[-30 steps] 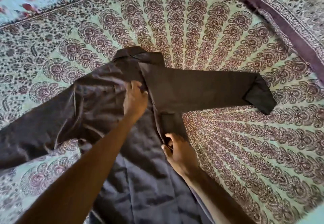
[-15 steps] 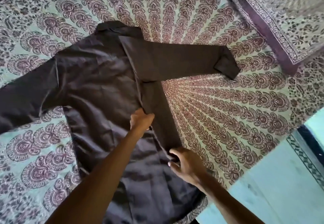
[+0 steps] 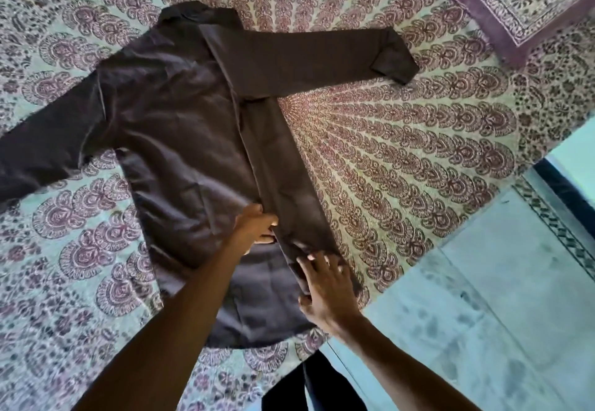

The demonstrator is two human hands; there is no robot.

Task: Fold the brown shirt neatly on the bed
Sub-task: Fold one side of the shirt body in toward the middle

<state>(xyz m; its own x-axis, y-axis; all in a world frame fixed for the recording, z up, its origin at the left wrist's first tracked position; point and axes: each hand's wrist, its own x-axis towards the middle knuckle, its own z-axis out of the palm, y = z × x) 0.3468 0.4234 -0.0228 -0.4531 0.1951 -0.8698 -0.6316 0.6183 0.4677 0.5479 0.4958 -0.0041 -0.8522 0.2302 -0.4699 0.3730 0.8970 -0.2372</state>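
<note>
The shirt [image 3: 180,127] lies flat on the bed [image 3: 402,169], collar [image 3: 193,13] at 12 o'clock, its right side turned in as a strip [image 3: 280,166], sleeve [image 3: 306,56] flung toward 2. I've got the left hand [image 3: 254,228] pinching the strip's inner edge, to hold the crease I'd say, and the right hand [image 3: 328,285], fingers [image 3: 318,267] spread straight, pressing the hem end flat at 5.

The bare left arm [image 3: 167,330] reaches nearly straight from the lower left, its left hand [image 3: 256,228] curling its fingers to pinch a folded edge of the dark brown cloth shirt [image 3: 180,127]. The bare right arm [image 3: 396,362] comes in from the lower right. The right hand [image 3: 328,285] lies palm down, fingers spread, pressing flat on that shirt, near the left hand.
</note>
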